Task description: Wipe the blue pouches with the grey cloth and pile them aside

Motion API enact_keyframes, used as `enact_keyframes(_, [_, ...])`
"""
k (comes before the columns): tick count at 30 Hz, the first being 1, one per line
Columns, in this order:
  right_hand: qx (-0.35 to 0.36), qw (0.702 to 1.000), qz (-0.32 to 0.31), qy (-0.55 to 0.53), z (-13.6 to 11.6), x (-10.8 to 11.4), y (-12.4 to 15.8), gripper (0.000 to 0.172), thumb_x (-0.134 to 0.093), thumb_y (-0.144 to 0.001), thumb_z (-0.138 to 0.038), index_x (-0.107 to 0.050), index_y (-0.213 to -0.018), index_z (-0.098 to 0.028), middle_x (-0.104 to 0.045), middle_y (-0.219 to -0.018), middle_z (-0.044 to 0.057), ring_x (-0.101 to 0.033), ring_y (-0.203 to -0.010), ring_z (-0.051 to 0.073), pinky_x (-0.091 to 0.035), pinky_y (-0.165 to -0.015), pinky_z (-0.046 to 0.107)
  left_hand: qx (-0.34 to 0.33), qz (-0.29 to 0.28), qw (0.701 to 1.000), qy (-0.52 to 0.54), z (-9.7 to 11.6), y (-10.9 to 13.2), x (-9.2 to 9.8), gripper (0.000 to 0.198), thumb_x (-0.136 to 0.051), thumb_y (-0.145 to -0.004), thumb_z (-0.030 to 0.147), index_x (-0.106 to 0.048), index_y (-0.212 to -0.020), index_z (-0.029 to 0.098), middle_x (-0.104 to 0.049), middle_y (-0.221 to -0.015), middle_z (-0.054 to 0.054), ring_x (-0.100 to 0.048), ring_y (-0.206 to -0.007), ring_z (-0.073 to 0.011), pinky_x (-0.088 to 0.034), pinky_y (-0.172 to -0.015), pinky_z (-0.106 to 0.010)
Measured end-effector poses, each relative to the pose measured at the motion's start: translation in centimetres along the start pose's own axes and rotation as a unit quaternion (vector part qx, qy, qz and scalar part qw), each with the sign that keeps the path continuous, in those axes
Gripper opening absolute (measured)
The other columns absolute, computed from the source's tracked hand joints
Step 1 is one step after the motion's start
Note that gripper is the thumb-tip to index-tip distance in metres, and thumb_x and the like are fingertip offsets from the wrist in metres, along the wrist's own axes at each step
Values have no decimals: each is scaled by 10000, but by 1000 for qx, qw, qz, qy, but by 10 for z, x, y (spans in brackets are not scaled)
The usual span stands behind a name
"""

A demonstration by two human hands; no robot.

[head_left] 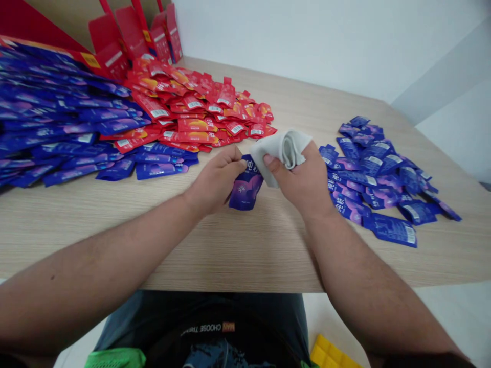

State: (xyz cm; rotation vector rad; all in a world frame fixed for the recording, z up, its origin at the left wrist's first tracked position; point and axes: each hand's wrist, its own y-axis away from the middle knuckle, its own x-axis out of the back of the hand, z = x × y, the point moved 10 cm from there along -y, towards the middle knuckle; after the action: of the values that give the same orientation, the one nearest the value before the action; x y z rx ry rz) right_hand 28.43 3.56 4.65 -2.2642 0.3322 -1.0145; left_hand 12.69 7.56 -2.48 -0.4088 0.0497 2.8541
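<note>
My left hand pinches the top of a blue-purple foil sachet, which hangs down toward the wooden table. My right hand is shut on a folded white cloth. The cloth presses against the sachet's upper right side and hides part of it. My right thumb lies over the cloth, close to my left fingertips, but the two hands stay apart.
A large heap of blue sachets and a red sachet heap cover the table's far left. Smaller blue sachets lie scattered at right. Red cardboard display boxes stand behind them, by a white wall.
</note>
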Motion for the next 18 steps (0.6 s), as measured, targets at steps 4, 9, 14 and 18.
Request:
enact_keyframes(4, [-8, 999, -20, -30, 3, 0, -2, 459, -692, -896, -592, -665, -1198, -247, -707, -1155, 95, -652, -1144, 321, -521, -1023, 517, -56, -65, 992, -97, 4, 5, -11, 181, -675, -793, 145, -528, -706, 206, -493, -695, 19, -451, -629, -120, -381, -543, -240])
enact_keyframes(9, [-108, 992, 36, -53, 47, 8, -8, 436, -745, -830, -552, -695, -1089, -205, -722, -1091, 112, -653, -1144, 359, -510, -1025, 583, -16, -42, 998, -31, 3, 6, -9, 240, -682, -801, 161, -468, -708, 216, -418, -643, 40, -396, -540, -103, -344, -484, -227])
enact_keyframes(14, [-201, 949, 22, -243, 70, -13, -2, 494, -728, -822, -632, -692, -1104, -228, -747, -1071, 77, -679, -1127, 330, -570, -936, 490, 45, -1, 994, 102, 2, 1, -3, 228, -671, -856, 199, -465, -761, 218, -497, -667, 36, -477, -534, -109, -447, -501, -240])
enact_keyframes(18, [-199, 931, -41, -304, 41, -34, 9, 529, -742, -807, -686, -697, -1093, -244, -766, -1027, 60, -716, -1004, 302, -591, -869, 454, 95, 15, 986, 135, -14, -3, -1, 175, -651, -904, 239, -510, -804, 216, -553, -665, 40, -535, -547, -115, -558, -595, -282])
